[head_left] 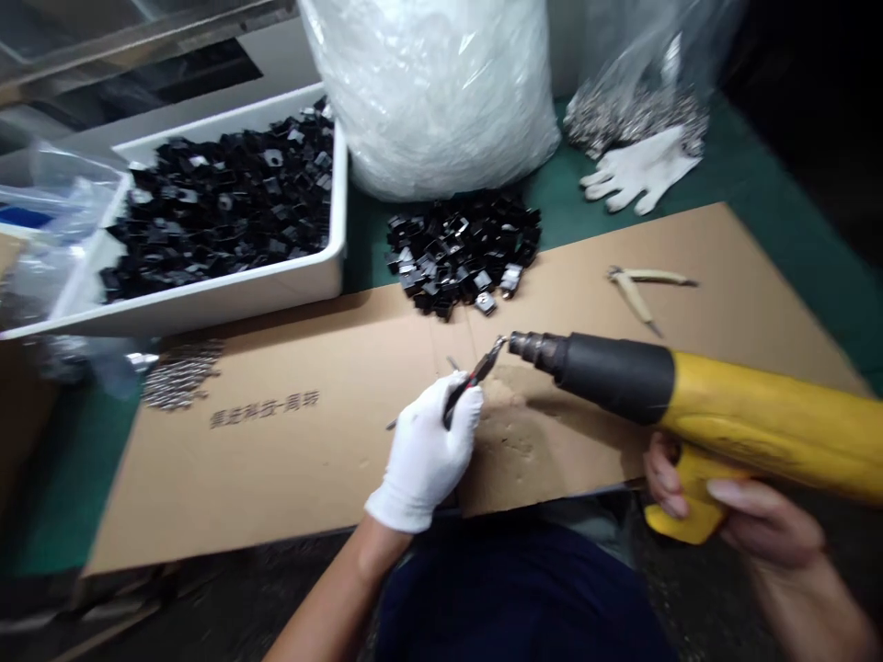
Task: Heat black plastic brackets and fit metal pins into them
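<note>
My gloved left hand (424, 450) grips a pair of black-handled pliers (469, 384), with a small metal piece (498, 347) in their jaws. That tip sits just in front of the nozzle of a yellow and black heat gun (621, 386). My bare right hand (731, 510) is wrapped around the gun's yellow handle. Both hands are above a flattened cardboard sheet (310, 460). A heap of small black clips (462, 248) lies at the sheet's far edge, beyond the pliers.
A white tray (221, 299) full of black clips stands at the left. Behind are a large bag of white plastic (428, 92) and a bag of metal parts (635, 115). A white glove (638, 170), cream-handled pliers (638, 287) and loose metal pieces (183, 372) lie about.
</note>
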`<state>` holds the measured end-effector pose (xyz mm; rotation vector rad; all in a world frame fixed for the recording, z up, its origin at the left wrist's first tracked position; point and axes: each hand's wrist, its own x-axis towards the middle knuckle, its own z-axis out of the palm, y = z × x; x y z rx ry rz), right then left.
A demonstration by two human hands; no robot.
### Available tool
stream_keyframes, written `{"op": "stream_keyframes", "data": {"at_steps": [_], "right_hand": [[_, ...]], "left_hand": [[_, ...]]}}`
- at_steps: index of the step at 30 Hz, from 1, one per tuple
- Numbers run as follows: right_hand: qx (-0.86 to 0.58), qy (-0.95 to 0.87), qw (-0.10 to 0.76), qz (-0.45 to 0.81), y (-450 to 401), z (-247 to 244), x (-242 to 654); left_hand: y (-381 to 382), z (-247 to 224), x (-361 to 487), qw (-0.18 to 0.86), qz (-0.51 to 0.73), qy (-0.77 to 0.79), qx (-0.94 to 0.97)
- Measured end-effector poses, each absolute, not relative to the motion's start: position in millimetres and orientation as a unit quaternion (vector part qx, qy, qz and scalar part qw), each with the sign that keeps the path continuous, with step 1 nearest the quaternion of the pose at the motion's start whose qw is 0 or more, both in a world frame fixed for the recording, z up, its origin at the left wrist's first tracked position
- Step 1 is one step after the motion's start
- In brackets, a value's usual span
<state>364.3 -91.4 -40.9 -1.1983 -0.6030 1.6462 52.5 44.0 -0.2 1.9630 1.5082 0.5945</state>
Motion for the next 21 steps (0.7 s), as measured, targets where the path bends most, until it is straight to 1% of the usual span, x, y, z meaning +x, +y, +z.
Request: {"op": "stream_keyframes", "data": {"at_steps": [2,4,6,7,8,9,10,11,12,14,16,17,21], "right_hand": [[-0.495,-0.259,0.512,0.652,-96.7,-34.0,360.4],[-0.517,-0.280,0.540,0.602,-105.0,-21.1,365.9],[-0.559,-0.287,0.578,0.521,-112.1,-1.8,382.6],[-0.603,-0.297,0.577,0.464,-113.4,9.2,394.7],[-0.658,-0.310,0.559,0.399,-112.2,20.0,408.7],[-0.718,-0.325,0.522,0.326,-108.1,29.5,424.0],[-0.784,-0.347,0.451,0.250,-100.8,36.8,439.8],[-0.816,-0.356,0.411,0.197,-90.5,41.1,455.1],[-0.834,-0.361,0.389,0.154,-77.7,42.3,469.2],[-0.861,-0.373,0.336,0.081,-48.2,36.2,490.8],[-0.880,-0.385,0.275,0.033,-20.7,23.0,502.1],[-0.887,-0.390,0.245,0.017,-10.3,15.7,504.1],[-0.895,-0.425,0.135,-0.024,-0.3,-2.4,494.9]], "left_hand": [[45.5,-3.5,48.6,0.283,0.220,0.571,0.739],[48.9,-9.9,44.1,0.273,0.213,0.571,0.745],[53.7,-17.3,40.8,0.267,0.214,0.571,0.746],[55.9,-20.2,40.0,0.272,0.217,0.567,0.747],[57.7,-21.8,39.8,0.279,0.223,0.564,0.744],[58.6,-22.3,40.2,0.288,0.230,0.564,0.739],[58.5,-21.5,41.0,0.301,0.240,0.565,0.729],[57.1,-19.8,42.3,0.320,0.254,0.569,0.714],[54.1,-17.6,44.1,0.352,0.268,0.573,0.689],[44.0,-12.8,48.9,0.477,0.281,0.574,0.603],[29.3,-9.5,55.0,0.624,0.259,0.550,0.491],[21.1,-8.9,58.3,0.663,0.248,0.537,0.460],[-11.4,-18.1,69.2,0.715,0.239,0.521,0.401]]}}
